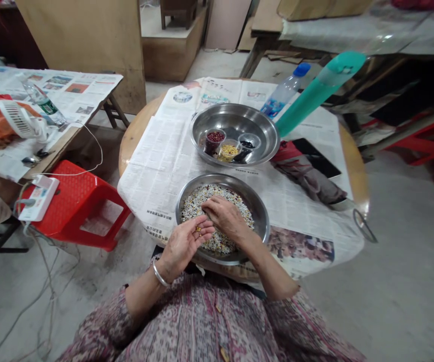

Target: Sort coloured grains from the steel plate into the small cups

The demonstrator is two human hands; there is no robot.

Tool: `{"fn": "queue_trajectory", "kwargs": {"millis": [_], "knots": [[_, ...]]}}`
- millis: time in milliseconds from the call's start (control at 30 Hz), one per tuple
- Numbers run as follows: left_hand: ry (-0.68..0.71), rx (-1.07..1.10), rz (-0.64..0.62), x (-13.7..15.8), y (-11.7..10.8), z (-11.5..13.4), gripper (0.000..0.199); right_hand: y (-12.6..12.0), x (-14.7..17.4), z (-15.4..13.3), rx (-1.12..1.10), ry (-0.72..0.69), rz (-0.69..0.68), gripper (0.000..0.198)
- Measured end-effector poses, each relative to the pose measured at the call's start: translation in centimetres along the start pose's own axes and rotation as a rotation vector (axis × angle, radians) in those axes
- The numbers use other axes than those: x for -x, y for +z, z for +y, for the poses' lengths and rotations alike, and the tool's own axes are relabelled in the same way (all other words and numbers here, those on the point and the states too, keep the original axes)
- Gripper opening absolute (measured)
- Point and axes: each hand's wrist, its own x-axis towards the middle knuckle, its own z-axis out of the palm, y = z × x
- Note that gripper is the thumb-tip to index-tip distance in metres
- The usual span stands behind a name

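Note:
A wide steel bowl (264, 215) near the table's front edge holds a layer of mixed small grains (235, 199), mostly white, with yellow and dark ones among them. My left hand (182, 245) is palm up at the bowl's left rim, cupping a few small yellow grains (197, 230) near the fingers. Over the middle of the bowl, my right hand (224, 216) reaches down with its fingers pinched together at the grains. What sits between those fingertips is hidden. Behind stands a larger steel basin (256, 118) with clear cups of dark red grains (215, 137), yellow grains (229, 151) and black grains (247, 144).
Newspaper (156, 166) covers the round table. A water bottle (286, 90), a green tube-shaped object (320, 93), a folded umbrella (307, 176) and a dark flat object (317, 158) lie beyond and right. Leftward are a red stool (77, 201) with a power strip (39, 198) and a small fan (18, 118).

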Motion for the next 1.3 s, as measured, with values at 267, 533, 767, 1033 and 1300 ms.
{"fn": "queue_trajectory", "kwargs": {"millis": [267,533,767,1033,1300], "knots": [[0.009,-0.016,-0.004,0.1,0.0,0.0,0.023,0.2,1.2,0.8,-0.124,0.149,0.2,0.022],[0.014,-0.005,-0.013,-0.1,-0.2,-0.2,0.025,-2.2,2.4,-1.3,-0.481,0.342,0.303,0.021],[0.023,-0.015,-0.02,-0.1,-0.2,-0.2,0.025,-3.0,2.4,-2.1,-0.463,0.337,0.297,0.023],[0.012,0.009,-0.001,-0.1,-0.1,-0.1,0.024,-1.0,3.4,0.7,-0.051,0.323,0.184,0.02],[0.021,-0.004,-0.012,-0.3,-0.3,-0.4,0.024,-0.3,2.8,-0.2,0.136,0.257,0.139,0.018]]}}
